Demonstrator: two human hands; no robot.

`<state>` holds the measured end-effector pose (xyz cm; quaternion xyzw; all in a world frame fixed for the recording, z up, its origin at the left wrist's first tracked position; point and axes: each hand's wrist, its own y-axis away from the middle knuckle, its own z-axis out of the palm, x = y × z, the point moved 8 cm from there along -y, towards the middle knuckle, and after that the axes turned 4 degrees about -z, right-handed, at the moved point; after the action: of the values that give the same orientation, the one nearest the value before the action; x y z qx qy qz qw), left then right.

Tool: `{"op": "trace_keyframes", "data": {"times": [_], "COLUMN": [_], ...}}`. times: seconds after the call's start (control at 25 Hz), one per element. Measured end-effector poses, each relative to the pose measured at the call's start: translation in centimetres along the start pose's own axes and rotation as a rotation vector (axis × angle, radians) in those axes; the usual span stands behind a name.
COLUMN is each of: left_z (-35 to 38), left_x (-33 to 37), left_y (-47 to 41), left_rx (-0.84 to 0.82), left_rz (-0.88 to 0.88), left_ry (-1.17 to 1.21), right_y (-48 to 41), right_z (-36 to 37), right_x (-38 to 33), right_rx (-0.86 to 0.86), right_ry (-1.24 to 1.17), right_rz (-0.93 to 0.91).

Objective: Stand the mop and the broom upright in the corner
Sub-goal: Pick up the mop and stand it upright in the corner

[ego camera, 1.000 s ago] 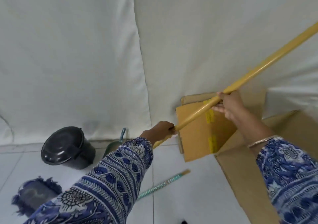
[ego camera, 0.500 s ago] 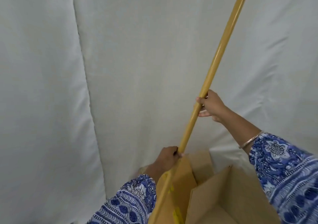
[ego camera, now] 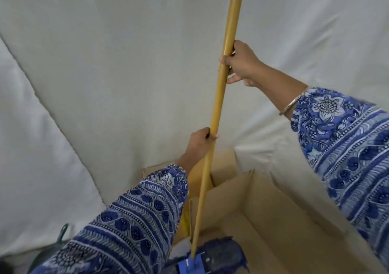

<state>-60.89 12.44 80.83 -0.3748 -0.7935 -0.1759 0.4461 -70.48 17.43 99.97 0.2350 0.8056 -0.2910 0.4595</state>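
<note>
White cloth [ego camera: 126,74] is draping the walls of the corner ahead as I am holding the mop [ego camera: 221,109] nearly upright beside an open cardboard box [ego camera: 273,221], my right hand [ego camera: 242,63] clamped high on its yellow handle, my left hand [ego camera: 200,141] clamped lower down, its blue head [ego camera: 210,259] sitting at the floor.

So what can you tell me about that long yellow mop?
The mop has a long, smooth, yellowish pole that looks like wood. It stands nearly upright, leaning a little. The left hand holds it low, the right hand higher. At the bottom, a blue bracket joins it to a shaggy dark blue head. Its top runs out of view.
</note>
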Motion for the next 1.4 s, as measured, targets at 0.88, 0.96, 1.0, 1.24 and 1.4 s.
{"op": "trace_keyframes", "data": {"times": [0.88,0.96,1.0,1.24,1.4], "left_z": [14.7,13.9,13.7,13.0,12.1], "left_x": [-7.4,-7.6,-7.8,-10.5,-11.7], "left_y": [-12.5,-13.1,-13.5,-16.7,-17.9], "left_rx": [0.145,0.171,0.153,0.032,0.043], "left_rz": [-0.26,-0.278,-0.296,-0.428,-0.477], "left_ry": [0.004,0.028,0.018,0.0,0.022], "right_y": [-10.7,-11.9,-12.5,-15.0,-16.5], "right_z": [0.4,1.1,1.6,4.2,5.8], "right_x": [17.3,17.0,17.3,19.2,19.9], "right_rx": [-0.215,-0.254,-0.265,-0.24,-0.211], "right_ry": [0.048,0.022,0.024,0.016,0.005], "right_rz": [-0.061,-0.062,-0.057,-0.017,0.004]}}
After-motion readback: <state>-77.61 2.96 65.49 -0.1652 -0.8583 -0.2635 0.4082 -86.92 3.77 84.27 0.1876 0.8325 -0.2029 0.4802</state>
